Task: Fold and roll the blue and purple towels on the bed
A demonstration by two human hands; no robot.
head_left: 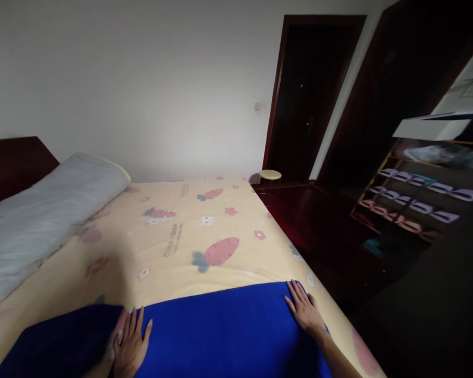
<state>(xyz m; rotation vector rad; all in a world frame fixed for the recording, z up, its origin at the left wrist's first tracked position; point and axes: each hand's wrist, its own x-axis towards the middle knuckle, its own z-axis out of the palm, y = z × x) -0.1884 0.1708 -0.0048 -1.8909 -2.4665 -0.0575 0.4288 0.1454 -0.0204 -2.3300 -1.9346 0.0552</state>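
A bright blue cloth (pixel 220 331) lies spread across the near end of a bed covered by a pale yellow sheet (pixel 173 236) printed with carrots and flowers. My left hand (pixel 132 344) rests flat on the blue cloth near its left part, fingers stretched forward and slightly apart. My right hand (pixel 303 310) lies flat on the cloth's far right corner, fingers spread toward the edge. Neither hand holds anything.
A rolled grey quilt (pixel 43 215) lies along the bed's left side by a dark headboard (pixel 11 163). A small round stool (pixel 270 176) stands beyond the bed near a dark doorway (pixel 307 100). A shoe rack (pixel 418 199) stands on the dark floor at the right.
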